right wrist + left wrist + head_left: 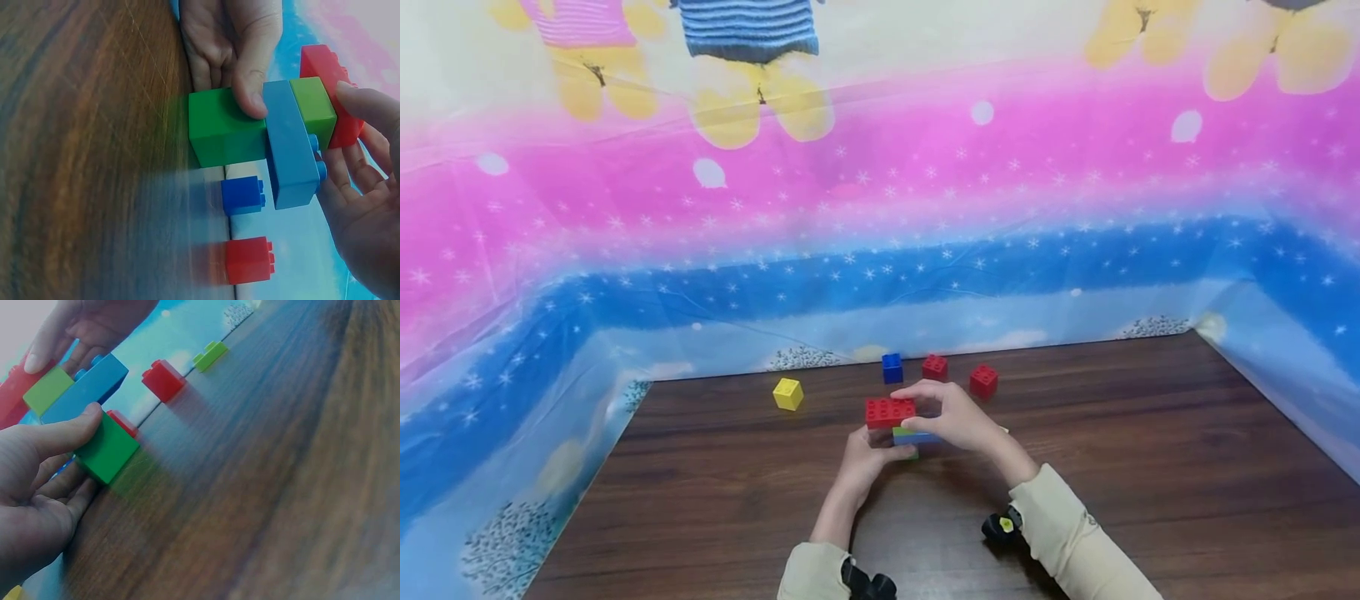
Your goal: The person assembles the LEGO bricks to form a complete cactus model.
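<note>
Between the two hands stands a stack of toy building bricks. At its bottom is a green brick (225, 128), with a longer blue brick (289, 150) across it. Above these sit a small lime-green brick (314, 112) and a red brick (891, 412) on top, which juts to the left in the head view. My left hand (863, 462) grips the stack low down, its thumb on the green brick near the blue one. My right hand (958, 419) pinches the red brick, thumb on its near side and fingers behind.
On the brown wooden table (715, 475), a yellow brick (787, 394) lies back left. A blue brick (892, 368) and two red bricks (935, 367) stand behind the hands. A lime-green brick (210, 356) lies further right. A patterned cloth (880, 283) borders the table.
</note>
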A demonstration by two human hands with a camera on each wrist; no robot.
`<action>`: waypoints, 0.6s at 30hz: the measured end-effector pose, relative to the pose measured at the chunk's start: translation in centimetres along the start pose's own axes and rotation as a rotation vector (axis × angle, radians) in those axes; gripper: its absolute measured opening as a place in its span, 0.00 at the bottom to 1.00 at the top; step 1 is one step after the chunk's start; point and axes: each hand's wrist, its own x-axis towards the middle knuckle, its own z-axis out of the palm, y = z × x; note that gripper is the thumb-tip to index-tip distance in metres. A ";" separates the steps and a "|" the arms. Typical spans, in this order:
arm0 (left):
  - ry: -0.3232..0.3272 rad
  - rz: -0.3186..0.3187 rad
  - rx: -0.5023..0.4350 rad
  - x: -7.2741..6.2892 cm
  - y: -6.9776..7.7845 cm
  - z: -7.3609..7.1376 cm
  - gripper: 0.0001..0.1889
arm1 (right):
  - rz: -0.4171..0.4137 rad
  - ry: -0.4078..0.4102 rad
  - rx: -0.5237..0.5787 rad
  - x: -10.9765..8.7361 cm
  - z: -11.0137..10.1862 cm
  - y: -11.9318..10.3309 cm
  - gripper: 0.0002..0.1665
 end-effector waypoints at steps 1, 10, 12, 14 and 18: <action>-0.001 0.005 0.002 -0.1 0.0 0.0 0.28 | -0.001 0.002 -0.002 0.0 0.0 0.0 0.26; 0.011 -0.002 -0.006 0.0 0.0 0.1 0.29 | 0.005 0.006 -0.002 0.0 0.0 0.1 0.26; 0.011 -0.004 -0.007 0.1 0.0 0.0 0.29 | 0.004 0.008 0.001 0.0 0.0 0.1 0.26; 0.009 -0.006 -0.007 0.1 0.0 0.0 0.30 | 0.008 0.010 0.001 -0.1 0.0 0.2 0.26; 0.006 -0.008 -0.010 0.0 0.1 0.0 0.30 | 0.004 0.013 0.007 -0.1 0.1 0.3 0.26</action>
